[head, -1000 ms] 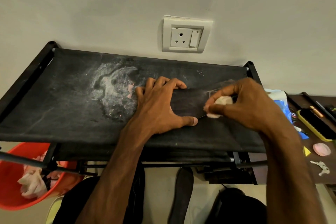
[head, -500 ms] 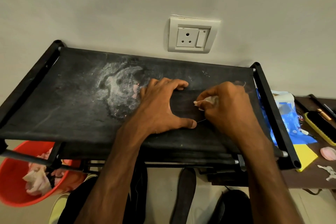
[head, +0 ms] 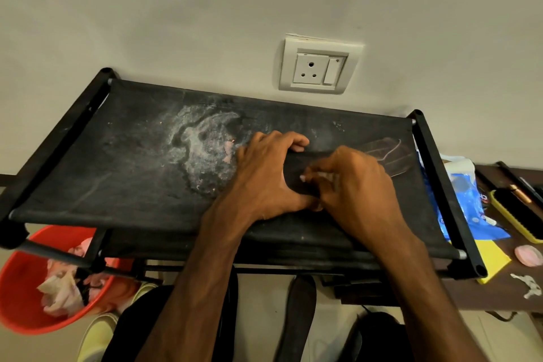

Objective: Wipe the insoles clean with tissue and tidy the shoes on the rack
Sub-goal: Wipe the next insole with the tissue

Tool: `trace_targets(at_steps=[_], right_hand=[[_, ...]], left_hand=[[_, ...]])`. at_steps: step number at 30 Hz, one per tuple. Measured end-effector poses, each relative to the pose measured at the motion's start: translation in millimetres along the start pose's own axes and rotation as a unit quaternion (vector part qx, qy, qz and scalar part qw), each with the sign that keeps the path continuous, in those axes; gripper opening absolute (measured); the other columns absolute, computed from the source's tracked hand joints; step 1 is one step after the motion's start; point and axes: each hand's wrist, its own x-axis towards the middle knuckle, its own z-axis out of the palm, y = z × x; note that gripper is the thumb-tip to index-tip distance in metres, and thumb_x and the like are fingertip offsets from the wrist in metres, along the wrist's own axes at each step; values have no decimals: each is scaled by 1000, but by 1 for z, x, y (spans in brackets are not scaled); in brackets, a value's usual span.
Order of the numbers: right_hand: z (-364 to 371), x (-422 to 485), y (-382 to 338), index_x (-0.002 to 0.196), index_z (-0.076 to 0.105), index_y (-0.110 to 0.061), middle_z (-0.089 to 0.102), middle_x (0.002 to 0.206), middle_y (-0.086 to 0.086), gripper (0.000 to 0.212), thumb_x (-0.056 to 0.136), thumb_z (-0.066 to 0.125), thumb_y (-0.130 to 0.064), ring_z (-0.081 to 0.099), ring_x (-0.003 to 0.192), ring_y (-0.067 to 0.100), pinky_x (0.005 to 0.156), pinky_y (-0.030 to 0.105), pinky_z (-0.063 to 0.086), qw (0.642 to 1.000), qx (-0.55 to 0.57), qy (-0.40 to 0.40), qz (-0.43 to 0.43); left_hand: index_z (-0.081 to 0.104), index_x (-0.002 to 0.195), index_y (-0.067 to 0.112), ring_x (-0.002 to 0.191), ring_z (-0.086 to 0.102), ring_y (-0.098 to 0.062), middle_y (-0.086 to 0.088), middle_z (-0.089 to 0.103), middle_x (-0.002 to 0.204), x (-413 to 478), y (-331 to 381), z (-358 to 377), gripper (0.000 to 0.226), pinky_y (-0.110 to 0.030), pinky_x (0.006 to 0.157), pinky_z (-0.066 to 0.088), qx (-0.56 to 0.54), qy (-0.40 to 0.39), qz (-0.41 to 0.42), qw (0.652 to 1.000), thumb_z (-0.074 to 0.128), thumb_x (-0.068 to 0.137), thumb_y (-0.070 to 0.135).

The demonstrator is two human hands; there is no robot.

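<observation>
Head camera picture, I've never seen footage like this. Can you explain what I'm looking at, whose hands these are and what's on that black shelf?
No machine here: a camera worn on a person's head looks down at their own two hands. The left hand holds a dark insole flat on the shoe rack's black fabric top shelf, which has a whitish dusty stain. The right hand pinches a wad of tissue against the insole. Lower left, an orange bucket holds crumpled tissues.

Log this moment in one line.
step: insole wipe | left hand: holds insole on rack shelf | right hand: pinches tissue against insole
</observation>
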Motion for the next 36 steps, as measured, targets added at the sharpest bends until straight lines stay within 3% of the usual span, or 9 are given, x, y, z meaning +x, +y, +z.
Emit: trace_targets(at_steps=[2,8,13,19,25,27,32,36], right_hand=[[-2,-9,-3,106,77,-40,66,100,-2,21,87,75,-33,62,94,22,75,40,54,999,-18,-24,-19],[-1,26,0,97,78,-36,67,93,3,12,88,72,-32,64,93,26,75,44,56,999,-35,26,26],[-7,1,-7,101,77,-44,70,99,-6,20,83,78,-37,66,90,20,78,41,57,996,-24,-81,-24],[1,35,-9,100,79,-39,75,96,-1,19,84,77,-28,68,86,24,75,44,59,1000,-19,15,1],[-13,-2,2,96,76,-47,70,96,-15,14,84,77,-40,65,88,16,78,41,56,997,14,-80,-7],[-17,-7,12,92,75,-49,68,95,-17,9,85,77,-43,64,88,13,79,41,56,998,15,-61,18],[-30,-10,37,86,74,-46,72,98,-14,5,86,75,-41,67,94,15,82,47,57,990,74,77,93],[-39,-7,42,82,77,-42,75,87,-15,5,85,79,-40,68,86,10,82,42,58,984,125,84,90]], left_hand=[[54,130,39,114,46,-10,21,57,118,-1,-1,1,93,-47,102,39,-9,8,1,1000,73,44,69],[53,132,35,118,43,-13,14,55,123,0,1,1,93,-46,105,36,7,-7,-5,1000,90,51,62],[53,133,33,120,40,-12,14,57,124,-1,0,2,90,-45,106,34,-13,-3,-6,1000,91,54,48],[49,136,33,121,38,-13,10,53,127,-1,2,0,94,-42,106,33,11,-21,-15,1000,91,55,57],[53,132,37,117,41,-11,16,55,123,-2,3,-1,93,-44,103,36,7,-10,-7,1000,91,50,57],[53,132,41,118,40,-12,15,52,124,-2,5,-4,91,-43,104,35,32,-18,-8,999,89,52,64],[47,140,45,130,32,-14,14,45,139,-7,10,-27,90,-42,110,25,91,-74,-13,993,85,61,63],[37,145,46,136,20,-13,16,35,145,-13,5,-45,91,-36,106,17,132,-137,-20,982,83,66,60]])
